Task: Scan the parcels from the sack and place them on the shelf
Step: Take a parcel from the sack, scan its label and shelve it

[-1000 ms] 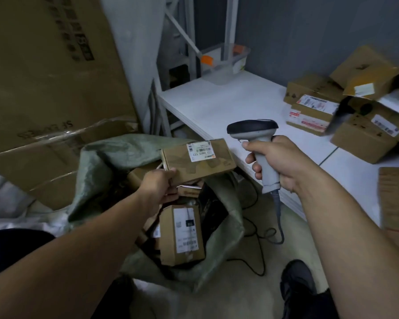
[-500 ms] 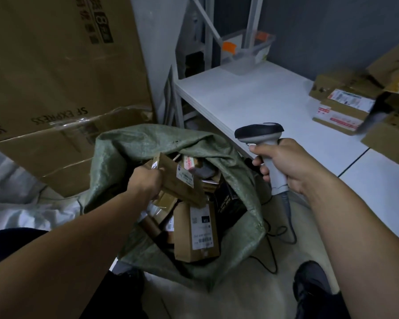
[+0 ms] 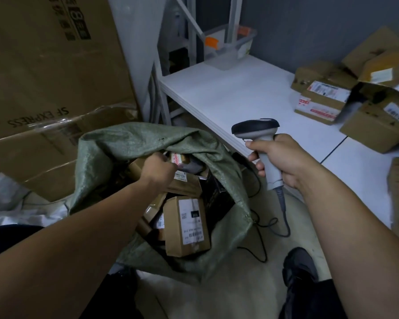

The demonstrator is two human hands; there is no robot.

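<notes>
Your left hand (image 3: 158, 173) is down in the mouth of the green sack (image 3: 136, 143), with its fingers curled over the edge of a flat brown parcel (image 3: 187, 185) that lies among the others. Nearer to you in the sack, a taller parcel (image 3: 187, 226) stands on end with its white label showing. Your right hand (image 3: 283, 162) grips the handle of the scanner (image 3: 255, 128), close to the front edge of the white shelf (image 3: 240, 95). The scanner's cable (image 3: 283, 215) trails to the floor. A pile of boxes (image 3: 320, 100) sits at the far right of the shelf. A large carton (image 3: 44, 65) stands on the left.
</notes>
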